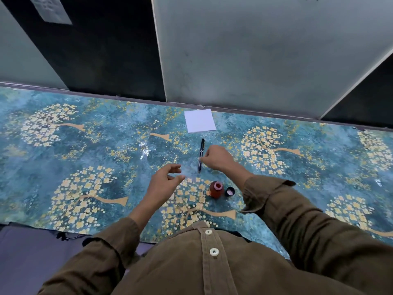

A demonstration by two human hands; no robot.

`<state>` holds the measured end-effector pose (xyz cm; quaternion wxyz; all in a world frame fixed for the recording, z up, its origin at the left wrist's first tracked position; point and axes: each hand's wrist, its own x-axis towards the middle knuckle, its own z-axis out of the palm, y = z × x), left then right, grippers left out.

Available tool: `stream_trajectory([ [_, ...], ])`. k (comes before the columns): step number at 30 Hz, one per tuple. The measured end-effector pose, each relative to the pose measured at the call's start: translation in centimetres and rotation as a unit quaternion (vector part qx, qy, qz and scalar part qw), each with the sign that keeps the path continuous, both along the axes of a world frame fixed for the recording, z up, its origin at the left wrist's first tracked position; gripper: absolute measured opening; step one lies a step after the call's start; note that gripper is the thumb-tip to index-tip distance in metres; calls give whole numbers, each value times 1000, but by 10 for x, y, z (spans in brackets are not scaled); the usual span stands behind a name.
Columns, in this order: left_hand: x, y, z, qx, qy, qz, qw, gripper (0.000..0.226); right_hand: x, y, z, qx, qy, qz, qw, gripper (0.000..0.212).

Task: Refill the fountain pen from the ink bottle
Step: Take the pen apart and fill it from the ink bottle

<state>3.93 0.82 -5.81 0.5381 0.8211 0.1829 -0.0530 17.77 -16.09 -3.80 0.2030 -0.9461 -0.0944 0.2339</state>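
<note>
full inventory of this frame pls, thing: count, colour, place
pen: 1, dark with silver trim, lying on the table mid-frame, right fingers at its barrel
ink bottle: 1, reddish, open, upright, near the front edge
cap: 1, black, pale inside, lying just right of the bottle
paper pad: 1, white, at the table's far edge
table cover: 1, teal with yellow flower trees
panels: pale grey and dark, behind the table
left hand: 1, open, empty, above the table
right hand: 1, at the pen
sleeves: 2, brown
</note>
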Motion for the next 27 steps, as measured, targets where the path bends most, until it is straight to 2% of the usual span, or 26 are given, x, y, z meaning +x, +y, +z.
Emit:
stream_trajectory([
  [3, -7, 5, 4, -17, -10, 26, 999, 34, 3, 17, -8, -52, 7, 19, 998, 34],
  [8, -18, 9, 9, -45, -13, 43, 998, 33, -3, 23, -19, -82, 8, 12, 996, 10],
  [14, -18, 10, 13, -33, -6, 35, 999, 30, 0, 13, -10, 19, 51, -99, 994, 24],
  [18, -9, 2, 21, -34, -10, 37, 999, 21, -25, 3, 17, 115, 39, -122, 985, 37],
  [20, -1, -6, 29, -53, -4, 42, 998, 17, -52, 0, 32, 165, 24, -123, 978, 37],
  [24, 12, -22, 52, -149, -3, 64, 987, 38, -106, 1, 48, 222, 27, -108, 969, 38],
  [27, 16, -28, 67, -192, -23, 69, 979, 28, -118, -2, 57, 215, -13, -71, 974, 28],
])
